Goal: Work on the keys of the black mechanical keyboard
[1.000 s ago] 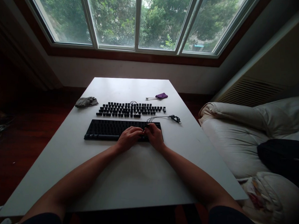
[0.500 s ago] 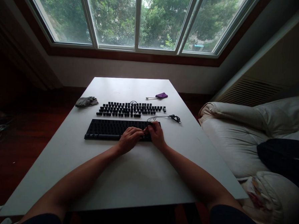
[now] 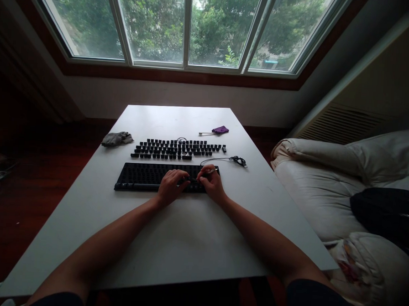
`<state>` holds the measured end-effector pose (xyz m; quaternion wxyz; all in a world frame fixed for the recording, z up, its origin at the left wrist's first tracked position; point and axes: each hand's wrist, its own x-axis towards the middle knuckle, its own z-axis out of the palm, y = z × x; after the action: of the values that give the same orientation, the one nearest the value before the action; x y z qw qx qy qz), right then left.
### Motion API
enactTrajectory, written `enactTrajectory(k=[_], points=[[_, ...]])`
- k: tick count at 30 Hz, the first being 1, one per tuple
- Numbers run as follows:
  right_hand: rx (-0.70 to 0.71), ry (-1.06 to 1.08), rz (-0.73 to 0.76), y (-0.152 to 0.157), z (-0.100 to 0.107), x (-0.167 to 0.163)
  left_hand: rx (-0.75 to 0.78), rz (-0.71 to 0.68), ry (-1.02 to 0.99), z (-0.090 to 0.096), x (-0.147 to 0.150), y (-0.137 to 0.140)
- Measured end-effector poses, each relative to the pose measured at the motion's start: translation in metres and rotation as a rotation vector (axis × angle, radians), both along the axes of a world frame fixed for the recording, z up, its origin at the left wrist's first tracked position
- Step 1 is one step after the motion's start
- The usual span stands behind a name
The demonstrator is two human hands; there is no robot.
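A black keyboard [image 3: 138, 173] lies flat on the white table, most of its right part beneath my hands. My left hand [image 3: 170, 185] is curled over its right half, thumb and forefinger bent toward each other; what sits between them is too dark to make out. Just beside it, my right hand [image 3: 214, 184] is closed at the keyboard's right end, around a thin tool with a pale shine [image 3: 211, 171], mostly hidden by the fingers. Behind the keyboard, rows of loose black keycaps [image 3: 163, 149] stand on the tabletop.
The white table [image 3: 186, 243] carries a grey cloth [image 3: 116, 139] at left and a purple cloth [image 3: 221, 129] with a thin stick [image 3: 205, 134] farther back. A black cable [image 3: 239, 161] lies coiled at right. A pale sofa [image 3: 305, 190] stands beside the table, below a window.
My hands have come apart: the left has shifted left along the keyboard, while the right stays at the right end with its fingers turned and the pale tool showing.
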<state>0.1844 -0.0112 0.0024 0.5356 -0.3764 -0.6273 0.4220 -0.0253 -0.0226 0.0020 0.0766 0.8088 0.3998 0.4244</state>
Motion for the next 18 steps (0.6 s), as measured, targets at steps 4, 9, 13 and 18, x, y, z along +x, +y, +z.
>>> enactTrajectory(k=[4,9,13,18], points=[[0.013,-0.126,0.018,0.0007,0.0006,0.0010,0.008,-0.009,0.012,-0.0002,0.0005,-0.0002],[0.037,-0.201,0.034,0.0002,0.0030,0.0007,0.011,-0.022,0.007,-0.0016,0.0009,0.0000],[0.032,-0.231,0.035,-0.0003,0.0029,-0.0005,0.019,-0.035,-0.011,-0.0024,0.0011,0.0006],[0.053,-0.250,0.044,-0.0008,0.0023,-0.0008,0.020,-0.035,-0.017,-0.0021,0.0010,0.0003]])
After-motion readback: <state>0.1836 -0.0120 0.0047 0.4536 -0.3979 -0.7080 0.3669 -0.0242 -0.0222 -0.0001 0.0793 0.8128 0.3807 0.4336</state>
